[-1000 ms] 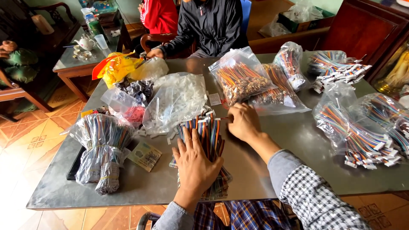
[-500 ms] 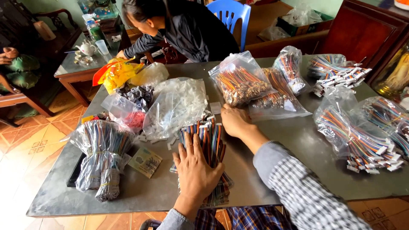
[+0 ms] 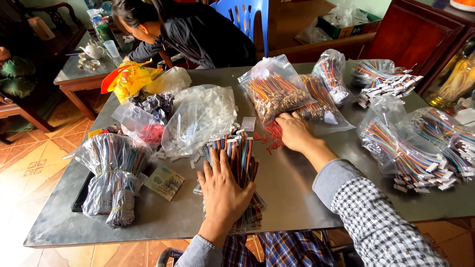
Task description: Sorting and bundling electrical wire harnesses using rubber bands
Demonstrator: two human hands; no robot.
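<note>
Centre of frame: the left hand point(image 3: 223, 190) lies flat, fingers spread, on a bundle of multicoloured ribbon cables point(image 3: 237, 163) on the grey table point(image 3: 307, 198). The right hand point(image 3: 293, 131), fingers loosely curled (holding nothing visible), rests among small red connectors point(image 3: 269, 143), just below a clear bag of wires point(image 3: 274, 91).

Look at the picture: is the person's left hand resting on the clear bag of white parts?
No, the left hand lies flat on the wire bundle, with the bag of white parts lying beyond it.
</note>
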